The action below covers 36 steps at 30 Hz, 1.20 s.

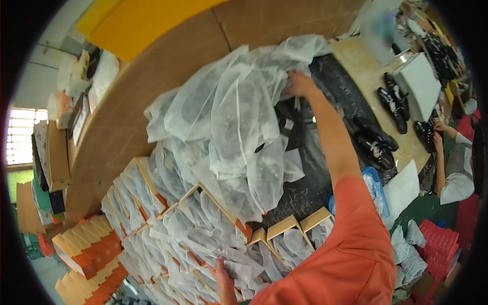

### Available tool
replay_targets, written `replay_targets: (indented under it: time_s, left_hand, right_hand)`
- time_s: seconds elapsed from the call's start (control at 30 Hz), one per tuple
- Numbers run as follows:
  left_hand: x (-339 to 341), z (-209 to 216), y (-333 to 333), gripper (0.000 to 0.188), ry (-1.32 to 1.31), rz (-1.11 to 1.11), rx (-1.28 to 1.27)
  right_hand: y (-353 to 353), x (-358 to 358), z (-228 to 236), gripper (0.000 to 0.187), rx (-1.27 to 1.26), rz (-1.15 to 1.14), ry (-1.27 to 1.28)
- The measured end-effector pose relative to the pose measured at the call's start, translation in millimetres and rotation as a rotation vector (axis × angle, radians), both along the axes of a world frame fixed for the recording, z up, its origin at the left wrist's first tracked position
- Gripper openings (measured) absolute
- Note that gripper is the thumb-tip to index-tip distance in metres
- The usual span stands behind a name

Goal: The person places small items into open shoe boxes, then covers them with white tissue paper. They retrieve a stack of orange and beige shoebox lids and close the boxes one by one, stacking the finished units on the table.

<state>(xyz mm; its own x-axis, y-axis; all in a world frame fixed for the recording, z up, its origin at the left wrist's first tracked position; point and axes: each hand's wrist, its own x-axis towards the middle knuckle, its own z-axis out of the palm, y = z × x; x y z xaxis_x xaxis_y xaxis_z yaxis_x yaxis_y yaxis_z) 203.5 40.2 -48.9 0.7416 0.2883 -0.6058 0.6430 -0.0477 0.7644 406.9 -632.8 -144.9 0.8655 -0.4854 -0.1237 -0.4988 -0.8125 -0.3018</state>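
A large heap of translucent white bags [239,117], with dark items showing faintly inside, lies on a black-covered work surface [305,190]. My right arm stretches across the surface, and my right hand [302,85] is at the heap's far right edge, its bent fingers closed on a bag there. Low in the picture, my left hand [221,273] grips the edge of a translucent bag [241,270] above open shoe boxes. Each of these cardboard boxes [287,226] holds more wrapped items. Parts of the fingers of both hands are hidden.
Black shoes [373,145] lie right of my arm, more [394,104] on the table beyond. A blue basket [375,183] stands near my elbow. At right a co-worker's hands [438,134] handle a black shoe. Orange-and-tan boxes [89,244] are stacked at lower left.
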Motion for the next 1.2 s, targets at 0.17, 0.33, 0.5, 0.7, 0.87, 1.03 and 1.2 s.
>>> replay_targets:
  time_s: [0.17,0.33,0.5,0.7,0.87,1.03,1.2]
  left_hand:
    - [-34.8,-1.8,3.9,0.058,-0.033,0.110,-0.035]
    - [-42.5,17.2,5.9,0.065,0.038,-0.035,-0.197]
    - [-74.2,41.0,51.3,0.068,0.087,-0.142,-0.296]
    - [-121.6,-2.7,134.6,0.077,0.048,-0.114,-0.575]
    - [-125.4,15.9,229.2,0.074,-0.045,0.212,-0.728]
    - [-60.1,7.2,376.6,0.065,-0.355,0.321,-0.189]
    - [32.5,6.1,581.6,0.075,-0.160,0.252,0.489]
  right_hand:
    - [59.5,-6.3,17.0,0.096,0.159,-0.282,0.328]
    - [152.2,-109.1,-28.4,0.093,0.285,-0.598,-0.189]
    - [237.3,-224.8,33.4,0.044,1.786,-0.704,-0.406]
    - [428.0,-315.5,120.3,0.053,1.913,-0.679,-0.714]
    - [552.2,-294.9,120.9,0.049,1.862,-0.573,-0.407]
    - [706.6,-243.4,85.8,0.043,1.921,-0.366,-0.010]
    - [940.8,-116.7,107.2,0.045,1.677,-0.012,0.454]
